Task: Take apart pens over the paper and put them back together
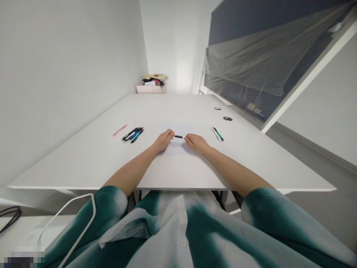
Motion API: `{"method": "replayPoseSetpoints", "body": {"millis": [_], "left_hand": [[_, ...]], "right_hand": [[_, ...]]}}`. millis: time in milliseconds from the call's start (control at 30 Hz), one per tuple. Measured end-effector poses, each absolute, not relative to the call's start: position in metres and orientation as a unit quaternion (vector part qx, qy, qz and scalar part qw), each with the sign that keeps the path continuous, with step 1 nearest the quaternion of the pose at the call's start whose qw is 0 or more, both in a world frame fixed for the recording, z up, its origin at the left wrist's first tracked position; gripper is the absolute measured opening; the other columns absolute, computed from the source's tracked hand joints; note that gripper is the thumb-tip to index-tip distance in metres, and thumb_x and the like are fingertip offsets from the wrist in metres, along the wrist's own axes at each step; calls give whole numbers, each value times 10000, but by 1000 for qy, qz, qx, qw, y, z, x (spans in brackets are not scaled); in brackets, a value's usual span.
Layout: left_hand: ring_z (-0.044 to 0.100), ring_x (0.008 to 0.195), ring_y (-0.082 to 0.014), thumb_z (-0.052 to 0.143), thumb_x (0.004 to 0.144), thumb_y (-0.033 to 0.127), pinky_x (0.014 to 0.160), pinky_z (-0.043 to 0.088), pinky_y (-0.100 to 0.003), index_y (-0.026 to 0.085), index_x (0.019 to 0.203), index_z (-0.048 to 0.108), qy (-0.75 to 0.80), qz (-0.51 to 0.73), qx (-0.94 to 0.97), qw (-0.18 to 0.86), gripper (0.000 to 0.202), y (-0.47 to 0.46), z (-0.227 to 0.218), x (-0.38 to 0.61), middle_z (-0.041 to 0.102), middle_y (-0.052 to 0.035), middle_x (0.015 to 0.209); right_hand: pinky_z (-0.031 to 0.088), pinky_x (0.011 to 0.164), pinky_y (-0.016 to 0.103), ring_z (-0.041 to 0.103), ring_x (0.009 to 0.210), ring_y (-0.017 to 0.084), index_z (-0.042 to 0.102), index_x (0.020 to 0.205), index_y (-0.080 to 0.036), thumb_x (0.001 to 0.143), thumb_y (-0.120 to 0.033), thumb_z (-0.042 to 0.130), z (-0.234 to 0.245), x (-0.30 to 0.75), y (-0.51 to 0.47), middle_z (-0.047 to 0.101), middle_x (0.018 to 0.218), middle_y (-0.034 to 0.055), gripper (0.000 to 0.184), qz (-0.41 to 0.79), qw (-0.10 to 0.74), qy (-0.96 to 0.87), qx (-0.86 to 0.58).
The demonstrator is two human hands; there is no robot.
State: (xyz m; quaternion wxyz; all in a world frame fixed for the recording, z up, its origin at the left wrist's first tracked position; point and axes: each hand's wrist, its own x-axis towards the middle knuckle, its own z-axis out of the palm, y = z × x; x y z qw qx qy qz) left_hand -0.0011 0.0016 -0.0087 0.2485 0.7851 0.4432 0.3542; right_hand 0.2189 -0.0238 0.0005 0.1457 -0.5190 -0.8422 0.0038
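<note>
Between my two hands a dark pen [178, 136] is held level above a sheet of paper [176, 149]. My left hand [164, 140] has its fingers closed around the pen's left end. At the pen's right end, the fingertips of my right hand [196, 143] are pinched together on its pale tip. Off to the left lies a group of several pens [132, 134] in black, blue and green. Right of my right hand rest a green-and-black pen [218, 134] and a white pen [216, 134], side by side.
A pink stick-shaped item [119, 130] lies at the far left of the white table [178, 108]. Two round desk holes [228, 118] are near the right edge. A box [150, 89] with cloth-like things stands at the back. A plastic-covered dark panel [251, 56] rises on the right.
</note>
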Motion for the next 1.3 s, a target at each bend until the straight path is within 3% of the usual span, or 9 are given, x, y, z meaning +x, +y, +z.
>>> {"method": "replayPoseSetpoints", "body": {"millis": [133,333,500,700,933,1167,1300], "left_hand": [[534,748,-145,495,857,273,727,426,-277,206,1067,563,431,349,798,237,230,2,-8,-3,634,-26,957],[531,746,-160,477,879,278,740,433,-300,195,1021,596,435,319,814,215,203,0,-4,-3,642,-45,933],[542,799,-184,456,898,306,775,429,-321,182,937,611,431,319,819,203,203,0,-2,-2,637,-55,895],[545,796,-196,396,924,344,801,414,-330,191,721,590,431,286,836,186,320,1,-1,0,607,-47,777],[560,757,-173,549,825,298,745,443,-306,183,975,636,424,312,826,200,208,-1,-3,-1,658,-40,880],[578,777,-172,498,866,312,778,472,-311,184,935,654,421,281,846,167,214,2,-5,-1,665,-42,888],[587,801,-188,434,908,349,792,469,-326,178,822,664,428,265,851,150,299,2,-3,-1,661,-52,834]], "right_hand": [[366,718,276,627,899,212,631,1012,-180,1024,-357,341,1,220,-24,704,983,113,340,9,142,-838,-527],[395,783,275,619,942,208,650,1072,-178,1024,-349,336,0,222,-23,703,1014,112,361,12,151,-844,-514],[414,867,284,604,1014,209,659,1111,-165,978,-288,447,-5,225,-19,684,1079,121,279,12,189,-855,-483],[434,781,278,625,880,189,640,1084,-194,908,-239,538,-4,223,-19,701,1028,83,208,38,196,-833,-516],[425,747,281,636,862,200,633,1085,-198,905,-236,532,-3,224,-19,718,1015,85,210,41,186,-827,-528],[442,788,272,647,920,190,635,1159,-186,937,-290,522,-5,225,-20,710,1072,84,269,25,214,-835,-506],[441,812,273,638,948,191,682,1098,-188,967,-290,481,-6,224,-20,708,1036,87,261,5,217,-851,-478]]}}
